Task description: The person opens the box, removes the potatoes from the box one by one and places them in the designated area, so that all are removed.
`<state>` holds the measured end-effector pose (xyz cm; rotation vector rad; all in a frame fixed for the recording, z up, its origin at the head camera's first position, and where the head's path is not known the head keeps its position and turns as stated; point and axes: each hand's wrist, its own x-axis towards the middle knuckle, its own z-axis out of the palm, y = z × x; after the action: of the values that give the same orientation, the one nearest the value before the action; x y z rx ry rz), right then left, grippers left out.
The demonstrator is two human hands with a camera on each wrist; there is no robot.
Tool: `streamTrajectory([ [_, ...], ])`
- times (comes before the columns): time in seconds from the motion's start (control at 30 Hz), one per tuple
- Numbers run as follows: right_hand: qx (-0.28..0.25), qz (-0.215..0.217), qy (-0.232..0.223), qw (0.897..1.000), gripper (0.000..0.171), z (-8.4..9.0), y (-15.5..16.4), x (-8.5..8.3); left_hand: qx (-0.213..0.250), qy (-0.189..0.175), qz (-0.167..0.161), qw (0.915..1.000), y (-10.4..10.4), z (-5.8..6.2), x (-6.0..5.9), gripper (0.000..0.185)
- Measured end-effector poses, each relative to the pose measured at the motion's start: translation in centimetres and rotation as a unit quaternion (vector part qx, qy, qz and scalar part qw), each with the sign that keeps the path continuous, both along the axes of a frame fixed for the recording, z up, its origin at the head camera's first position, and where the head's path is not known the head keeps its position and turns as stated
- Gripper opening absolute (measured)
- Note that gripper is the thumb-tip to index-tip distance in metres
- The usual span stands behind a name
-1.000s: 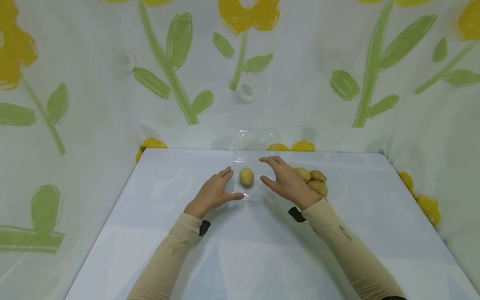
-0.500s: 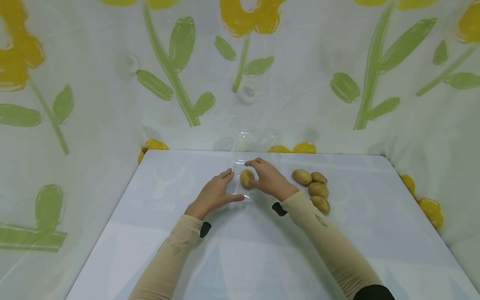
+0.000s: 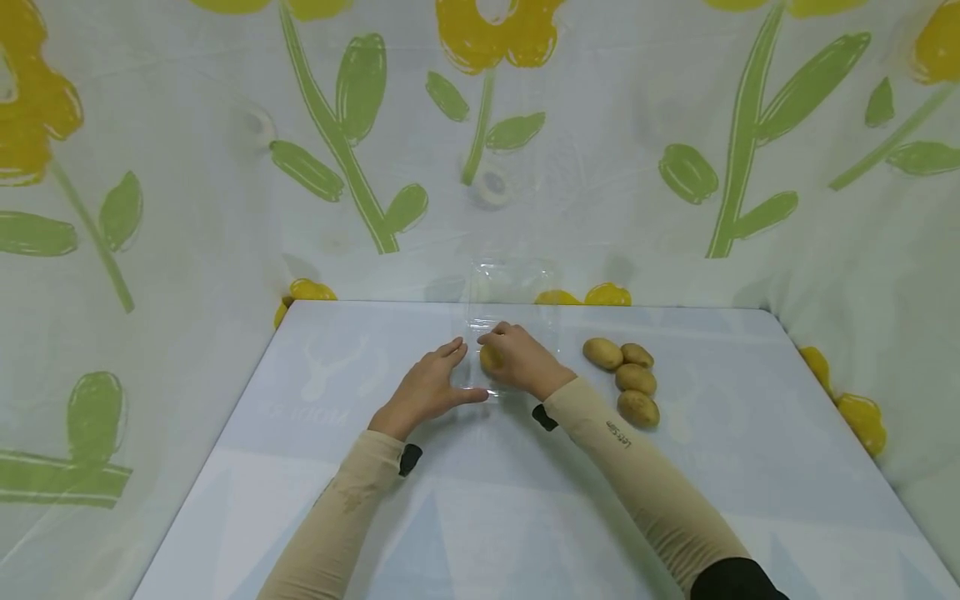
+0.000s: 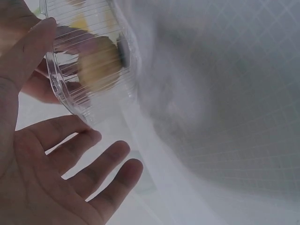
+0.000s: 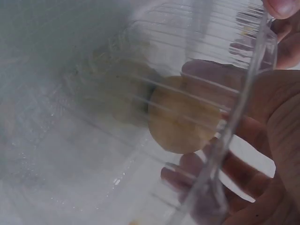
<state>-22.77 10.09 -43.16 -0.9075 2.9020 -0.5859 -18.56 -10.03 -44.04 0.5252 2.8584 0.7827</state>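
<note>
Flowered cloth in yellow and green hangs behind and beside a pale blue-white worktop [image 3: 480, 500]. From the head view, a clear ribbed plastic container [image 3: 512, 329] stands at the middle rear, its lid raised behind it. Inside lies a small oval yellow-brown potato [image 3: 489, 359], its long axis running roughly away from the person. The right hand [image 3: 525, 360] is over it from the right, fingers curled about it, so it is the nearer of the two; the left hand [image 3: 427, 386] lies just left of the container, fingers straight and relaxed, thumb at the near rim. Four more loose potatoes [image 3: 632, 379] sit near, to the right.

The left wrist view shows the open palm [image 4: 51, 173] beside the container wall [image 4: 70, 89].

The right wrist view (blurred through the plastic) shows the potato [image 5: 183, 115] against the fingers [image 5: 243, 159].
</note>
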Motion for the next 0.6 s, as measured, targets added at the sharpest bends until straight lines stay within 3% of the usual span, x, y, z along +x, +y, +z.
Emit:
streamTrajectory([
  [0.4, 0.021, -0.044, -0.067, 0.997, 0.056, 0.12, 0.25, 0.78, -0.008, 0.000, -0.001, 1.0000, 0.02, 0.20, 0.19, 0.097],
  [0.6, 0.032, -0.056, -0.068, 0.996, 0.054, 0.02, 0.22, 0.92, -0.007, 0.001, -0.001, 1.0000, 0.10, 0.14, 0.23, 0.097],
])
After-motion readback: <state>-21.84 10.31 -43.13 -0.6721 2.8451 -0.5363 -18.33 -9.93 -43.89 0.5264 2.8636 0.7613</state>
